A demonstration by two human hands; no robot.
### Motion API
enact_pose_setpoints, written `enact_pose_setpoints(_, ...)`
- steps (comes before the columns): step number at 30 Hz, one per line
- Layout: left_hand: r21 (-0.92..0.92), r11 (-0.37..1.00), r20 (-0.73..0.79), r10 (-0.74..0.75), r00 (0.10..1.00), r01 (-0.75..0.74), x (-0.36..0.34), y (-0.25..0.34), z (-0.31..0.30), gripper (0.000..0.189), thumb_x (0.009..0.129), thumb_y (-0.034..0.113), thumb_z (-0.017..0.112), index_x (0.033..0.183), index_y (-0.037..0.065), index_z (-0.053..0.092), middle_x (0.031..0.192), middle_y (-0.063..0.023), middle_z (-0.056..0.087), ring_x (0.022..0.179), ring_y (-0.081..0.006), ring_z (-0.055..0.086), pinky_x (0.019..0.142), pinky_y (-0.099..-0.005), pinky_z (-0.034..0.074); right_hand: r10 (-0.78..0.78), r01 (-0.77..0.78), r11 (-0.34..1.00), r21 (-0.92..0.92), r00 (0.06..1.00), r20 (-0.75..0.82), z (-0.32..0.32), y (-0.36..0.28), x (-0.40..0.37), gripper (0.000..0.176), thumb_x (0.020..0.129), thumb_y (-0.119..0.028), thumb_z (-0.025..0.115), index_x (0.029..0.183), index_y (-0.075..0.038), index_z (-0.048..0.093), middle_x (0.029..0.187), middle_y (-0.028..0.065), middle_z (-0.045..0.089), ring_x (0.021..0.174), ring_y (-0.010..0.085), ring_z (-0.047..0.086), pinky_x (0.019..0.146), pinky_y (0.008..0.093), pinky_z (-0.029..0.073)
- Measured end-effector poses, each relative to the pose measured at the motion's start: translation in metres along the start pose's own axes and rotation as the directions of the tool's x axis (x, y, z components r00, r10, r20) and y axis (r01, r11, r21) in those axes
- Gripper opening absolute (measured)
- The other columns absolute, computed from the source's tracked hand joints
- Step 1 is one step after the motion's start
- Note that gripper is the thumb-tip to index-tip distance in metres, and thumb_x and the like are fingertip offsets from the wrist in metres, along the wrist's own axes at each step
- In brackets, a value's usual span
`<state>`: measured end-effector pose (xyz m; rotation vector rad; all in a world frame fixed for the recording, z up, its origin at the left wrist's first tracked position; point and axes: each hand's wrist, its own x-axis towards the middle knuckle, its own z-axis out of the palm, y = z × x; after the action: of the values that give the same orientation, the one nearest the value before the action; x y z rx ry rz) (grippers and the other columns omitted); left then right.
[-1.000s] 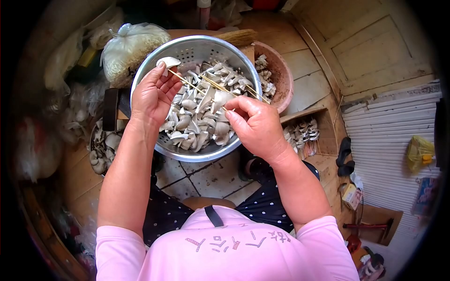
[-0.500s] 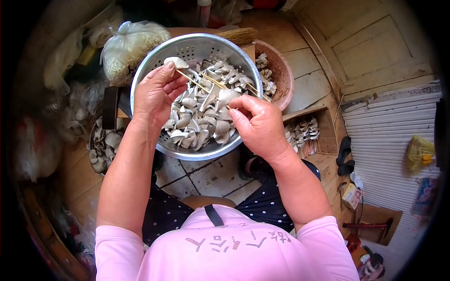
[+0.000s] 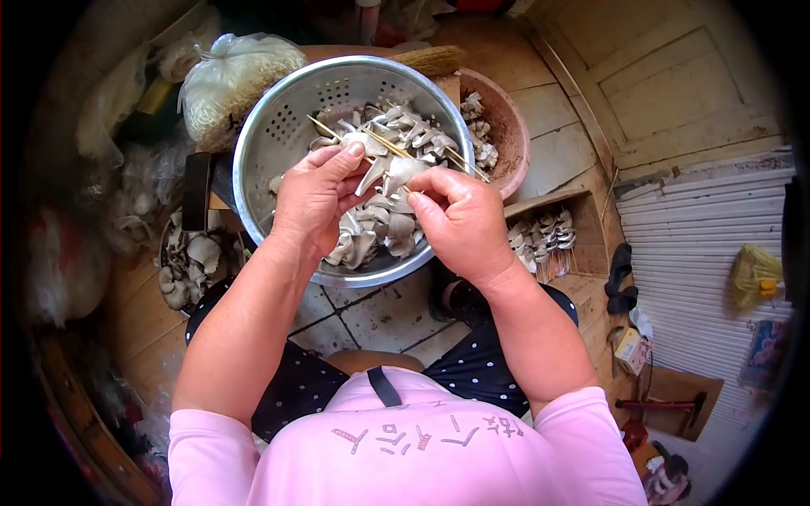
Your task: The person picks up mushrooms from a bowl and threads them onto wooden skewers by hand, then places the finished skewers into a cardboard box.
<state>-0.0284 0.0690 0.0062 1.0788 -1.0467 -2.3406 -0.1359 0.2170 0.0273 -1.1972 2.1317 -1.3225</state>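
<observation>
Above a metal colander (image 3: 253,105), my left hand (image 3: 314,201) pinches a pale oyster mushroom piece (image 3: 359,143) threaded on a bamboo skewer (image 3: 324,128). The skewer's tip sticks out past my left fingers, toward the upper left. My right hand (image 3: 466,221) is closed on the same skewer at its lower end, beside another mushroom piece (image 3: 403,173). Torn grey-white oyster mushrooms (image 3: 371,232) lie in the colander below both hands. A few loose skewers (image 3: 384,141) rest on top of them, partly hidden by my hands.
A pink basin (image 3: 516,156) with mushroom scraps stands behind the colander at right. Nearer, a cardboard box (image 3: 592,244) holds finished mushroom skewers (image 3: 553,236). More mushrooms (image 3: 198,261) sit at left, below a white plastic bag (image 3: 240,76).
My left hand has moved right and down along the skewer, sliding the mushroom piece from its tip toward my right hand. The bare tip now shows. My right hand has barely moved.
</observation>
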Motion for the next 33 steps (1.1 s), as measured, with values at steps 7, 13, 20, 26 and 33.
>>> enact_pose_setpoints(7,-0.018,1.000,-0.008,0.003,1.000,-0.003,0.000,-0.004,-0.001,0.029,0.093,0.019,0.066,0.112,-0.001,0.057,0.097,-0.0093,0.067,0.086,-0.0177,0.068,0.080,-0.0349,0.057,-0.007,0.007,1.000,-0.011,1.000,0.008,0.001,0.002,0.000,0.019,0.081,-0.007,0.063,0.099,-0.004,0.069,0.085,0.0175,0.067,0.077,0.0302,0.066,0.072,0.0364,0.052)
enact_pose_setpoints(13,-0.068,0.998,0.026,-0.005,1.000,0.007,0.001,-0.007,-0.003,0.029,0.093,0.017,0.066,0.113,-0.001,0.056,0.098,-0.0097,0.067,0.087,-0.0179,0.067,0.081,-0.0345,0.057,-0.116,0.114,0.985,-0.127,0.993,-0.012,0.001,0.004,0.003,0.009,0.081,-0.004,0.065,0.089,0.000,0.068,0.078,0.0113,0.069,0.070,0.0186,0.066,0.065,0.0306,0.051)
enact_pose_setpoints(20,-0.087,0.996,0.081,0.030,0.996,-0.023,0.004,0.005,-0.004,0.031,0.092,0.019,0.066,0.116,0.000,0.057,0.100,-0.0090,0.066,0.088,-0.0186,0.068,0.078,-0.0318,0.056,-0.043,0.041,0.998,-0.052,0.999,-0.032,-0.002,0.003,0.007,0.010,0.084,-0.004,0.065,0.092,0.000,0.068,0.078,0.0075,0.068,0.070,0.0121,0.063,0.064,0.0268,0.050)
enact_pose_setpoints(26,0.693,0.708,0.019,0.172,0.985,-0.137,0.038,0.013,-0.049,0.027,0.082,0.021,0.071,0.101,0.001,0.068,0.092,-0.0109,0.070,0.082,-0.0202,0.068,0.075,-0.0336,0.054,0.036,-0.039,0.999,-0.038,0.997,-0.070,-0.013,0.005,0.010,0.011,0.085,-0.003,0.065,0.094,0.001,0.068,0.079,0.0059,0.069,0.071,0.0100,0.063,0.065,0.0257,0.050)
enact_pose_setpoints(33,0.946,-0.324,0.035,0.009,0.999,-0.030,0.033,-0.021,-0.053,0.030,0.074,0.025,0.070,0.091,0.001,0.073,0.091,-0.0196,0.071,0.085,-0.0349,0.069,0.079,-0.0417,0.055,-0.075,0.071,0.991,-0.116,0.997,-0.031,-0.007,0.003,0.005,0.010,0.083,-0.004,0.066,0.092,0.000,0.068,0.078,0.0099,0.069,0.069,0.0147,0.065,0.065,0.0278,0.051)
